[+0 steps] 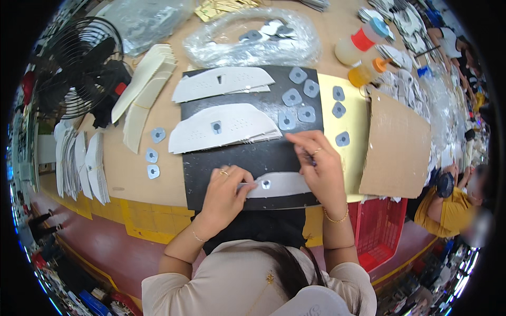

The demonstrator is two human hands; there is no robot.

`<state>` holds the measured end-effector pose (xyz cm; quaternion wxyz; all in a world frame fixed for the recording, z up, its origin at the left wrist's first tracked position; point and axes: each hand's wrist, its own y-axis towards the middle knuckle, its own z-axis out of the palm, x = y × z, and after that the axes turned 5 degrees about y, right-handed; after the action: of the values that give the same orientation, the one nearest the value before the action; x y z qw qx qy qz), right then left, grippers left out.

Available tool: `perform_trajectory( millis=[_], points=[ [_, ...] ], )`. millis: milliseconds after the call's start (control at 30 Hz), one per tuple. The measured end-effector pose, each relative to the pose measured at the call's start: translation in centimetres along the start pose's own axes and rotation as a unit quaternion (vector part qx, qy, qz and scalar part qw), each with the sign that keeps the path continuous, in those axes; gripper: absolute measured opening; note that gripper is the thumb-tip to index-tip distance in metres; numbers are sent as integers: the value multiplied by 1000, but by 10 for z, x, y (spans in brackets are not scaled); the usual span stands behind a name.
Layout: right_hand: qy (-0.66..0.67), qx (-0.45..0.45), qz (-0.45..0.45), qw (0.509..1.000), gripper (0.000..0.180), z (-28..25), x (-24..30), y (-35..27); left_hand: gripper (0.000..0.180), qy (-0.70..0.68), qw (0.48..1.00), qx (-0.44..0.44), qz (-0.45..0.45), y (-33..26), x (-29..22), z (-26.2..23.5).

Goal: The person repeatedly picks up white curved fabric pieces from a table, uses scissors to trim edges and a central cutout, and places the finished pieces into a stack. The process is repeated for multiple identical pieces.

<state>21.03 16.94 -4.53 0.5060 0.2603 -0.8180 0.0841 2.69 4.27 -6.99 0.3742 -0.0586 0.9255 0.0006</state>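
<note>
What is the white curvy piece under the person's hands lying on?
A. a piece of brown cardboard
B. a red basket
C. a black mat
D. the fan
C: the white curved piece under the left hand and right hand lies flat on the black mat.

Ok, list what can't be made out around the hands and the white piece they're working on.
Head view only:
- Right hand: what its fingertips pinch, too small to tell.
- White piece: both ends covered by the hands; left hand hides its left tip.
- Clear bag: contents blurred by plastic.
- Red basket: inside hidden by the table edge.
</note>
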Motion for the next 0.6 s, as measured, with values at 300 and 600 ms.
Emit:
perform_trajectory(
  millis=[300,600],
  points=[
    [-12,-82,-13,996,30,-13,12,4,23,-80,982,-155,-72,55,39,-93],
    [2,-43,3,999,31,-4,18,-3,42,240,962,-124,46,149,83,-86]
  ],
)
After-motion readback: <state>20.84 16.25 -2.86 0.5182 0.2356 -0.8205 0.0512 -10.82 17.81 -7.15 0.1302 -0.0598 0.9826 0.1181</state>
